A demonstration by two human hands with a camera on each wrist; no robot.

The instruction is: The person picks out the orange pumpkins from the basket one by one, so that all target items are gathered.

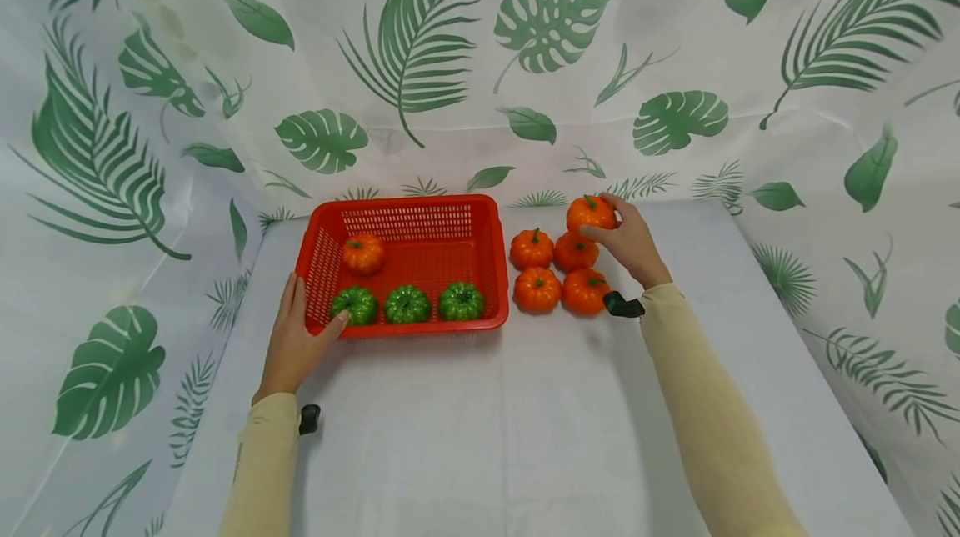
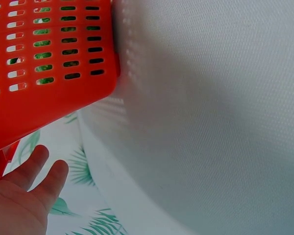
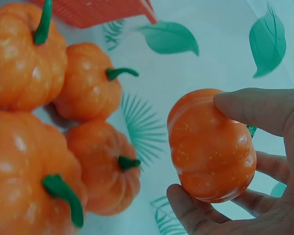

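Observation:
In the head view my right hand (image 1: pixel 632 247) grips an orange toy pumpkin (image 1: pixel 592 215) above a cluster of several others. The right wrist view shows this pumpkin (image 3: pixel 213 147) between thumb and fingers, with only a bit of its green stem visible. My left hand (image 1: pixel 296 345) holds the near left corner of a red plastic basket (image 1: pixel 420 330), thumb over the rim. Two of its fingers (image 2: pixel 51 181) extend outside the basket in the left wrist view. Inside the basket lie an orange pumpkin (image 1: pixel 363 254) and three green pumpkins (image 1: pixel 407 303) along the near side.
Several orange pumpkins (image 1: pixel 537 289) stand close together right of the basket. A white cloth (image 1: pixel 465 429) covers the table. Leaf-printed white curtains (image 1: pixel 450 137) enclose its back and sides.

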